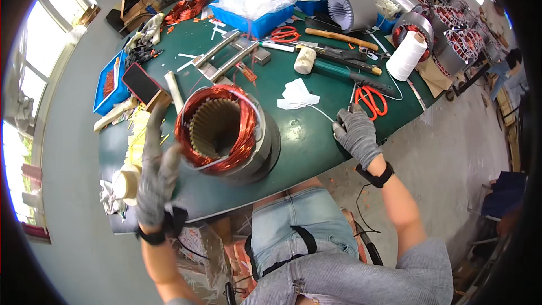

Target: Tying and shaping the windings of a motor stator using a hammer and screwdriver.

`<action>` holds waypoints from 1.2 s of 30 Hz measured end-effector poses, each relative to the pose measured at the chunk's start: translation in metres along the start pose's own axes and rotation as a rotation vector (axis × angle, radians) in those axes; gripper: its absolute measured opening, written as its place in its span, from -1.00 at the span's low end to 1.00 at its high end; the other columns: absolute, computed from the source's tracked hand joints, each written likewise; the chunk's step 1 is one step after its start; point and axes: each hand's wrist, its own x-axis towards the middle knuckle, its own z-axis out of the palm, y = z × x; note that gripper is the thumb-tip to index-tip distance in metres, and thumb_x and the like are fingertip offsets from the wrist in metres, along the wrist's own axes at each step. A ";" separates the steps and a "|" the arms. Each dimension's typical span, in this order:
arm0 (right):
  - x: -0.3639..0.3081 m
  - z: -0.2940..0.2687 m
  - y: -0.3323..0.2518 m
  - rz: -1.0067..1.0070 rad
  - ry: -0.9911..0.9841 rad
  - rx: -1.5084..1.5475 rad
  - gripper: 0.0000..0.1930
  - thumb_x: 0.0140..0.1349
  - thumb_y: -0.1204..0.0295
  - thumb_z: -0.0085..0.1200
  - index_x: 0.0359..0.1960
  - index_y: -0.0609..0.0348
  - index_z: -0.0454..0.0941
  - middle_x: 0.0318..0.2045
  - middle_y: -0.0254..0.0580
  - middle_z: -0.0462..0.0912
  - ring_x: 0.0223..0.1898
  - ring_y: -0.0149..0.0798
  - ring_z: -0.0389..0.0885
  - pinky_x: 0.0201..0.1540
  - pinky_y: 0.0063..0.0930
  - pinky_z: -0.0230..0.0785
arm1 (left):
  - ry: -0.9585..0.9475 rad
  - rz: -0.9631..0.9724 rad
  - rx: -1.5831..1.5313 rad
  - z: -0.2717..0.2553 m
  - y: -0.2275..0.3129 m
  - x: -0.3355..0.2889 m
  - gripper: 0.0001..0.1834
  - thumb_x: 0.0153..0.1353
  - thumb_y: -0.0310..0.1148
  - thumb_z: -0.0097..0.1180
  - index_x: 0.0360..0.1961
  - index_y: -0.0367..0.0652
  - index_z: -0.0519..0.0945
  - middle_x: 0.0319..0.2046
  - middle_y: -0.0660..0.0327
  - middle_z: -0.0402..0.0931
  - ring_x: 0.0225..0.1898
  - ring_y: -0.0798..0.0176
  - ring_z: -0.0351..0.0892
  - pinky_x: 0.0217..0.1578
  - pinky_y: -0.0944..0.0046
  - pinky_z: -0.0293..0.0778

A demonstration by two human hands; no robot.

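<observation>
A motor stator [264, 135] with copper windings [247, 118] around its slotted bore stands at the table's near edge. My left hand [153, 178], in a grey glove, is raised at its left side. Its fingers are stretched and apart, somewhat blurred, with nothing seen in them. My right hand [359, 138], also gloved, is closed near the right edge of the table. From its fingertips a thin white cord [320, 110] runs left toward some white paper pieces [298, 94]. Orange-handled scissors [371, 101] lie just beyond that hand.
Behind lie a mallet [305, 60], a wooden-handled tool [341, 38], red scissors [284, 34] and a metal frame [226, 56]. A white thread spool [407, 56] stands at right. Left are a phone [141, 85] and a blue tray [107, 99]. More stators [460, 48] fill the far right.
</observation>
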 end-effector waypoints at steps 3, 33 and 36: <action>0.008 -0.005 0.018 0.115 -0.048 0.214 -0.69 -0.01 0.35 0.09 -0.18 0.08 0.43 -0.26 0.08 0.48 -0.20 0.00 0.51 -0.15 -0.14 0.37 | -0.500 0.126 0.083 0.001 0.026 0.076 -0.33 0.20 -0.25 0.07 0.29 -0.22 0.14 0.17 -0.11 0.28 0.16 -0.02 0.35 0.10 0.17 0.34; 0.188 0.001 0.099 -0.248 0.232 -0.320 -0.56 0.04 0.24 0.22 -0.06 0.15 0.48 -0.11 0.03 0.56 -0.05 -0.02 0.54 0.03 -0.20 0.36 | 0.201 0.432 0.264 0.066 0.042 -0.016 -0.77 0.00 -0.38 0.05 -0.25 -0.11 0.54 -0.33 0.19 0.51 -0.17 0.11 0.48 0.13 -0.06 0.24; 0.198 0.006 0.097 -0.124 0.211 -0.187 -0.72 0.04 0.33 0.15 -0.19 0.11 0.52 -0.32 -0.02 0.62 -0.23 -0.02 0.61 -0.12 -0.22 0.43 | 0.293 0.506 0.329 0.079 0.023 -0.021 -0.75 -0.05 -0.30 0.09 -0.30 -0.11 0.45 -0.59 0.27 0.38 -0.47 0.18 0.45 0.14 -0.05 0.23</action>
